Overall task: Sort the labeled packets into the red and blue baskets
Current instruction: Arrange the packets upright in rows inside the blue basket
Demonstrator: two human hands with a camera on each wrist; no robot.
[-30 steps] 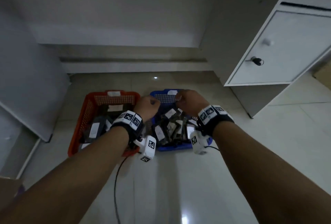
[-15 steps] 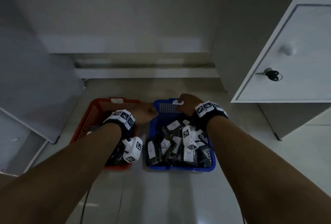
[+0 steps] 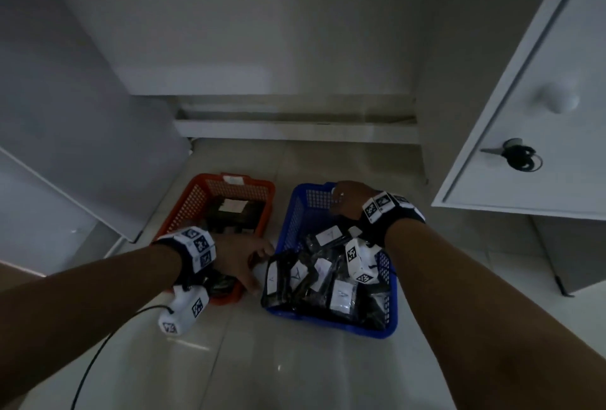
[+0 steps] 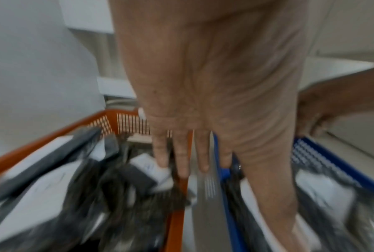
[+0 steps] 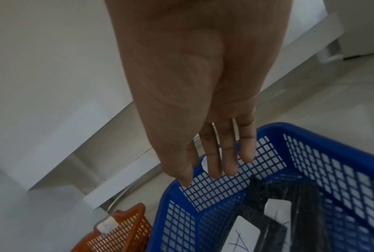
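A red basket and a blue basket stand side by side on the floor, both holding dark packets with white labels. My left hand lies flat at the red basket's near right rim, over the gap between the baskets. The blurred left wrist view shows its fingers straight above the red rim, holding nothing. My right hand rests on the blue basket's far rim. Its straight fingers lie against the mesh wall. A labeled packet lies below them.
A white cabinet with a knob and a key in its lock overhangs on the right. A white panel leans on the left, and a low white ledge runs behind the baskets. A black cable trails under my left forearm.
My left hand has left the red basket's far end and come back to its near right rim, fingers now straight. My right hand stays at the blue basket's far rim. Both baskets look nearer.
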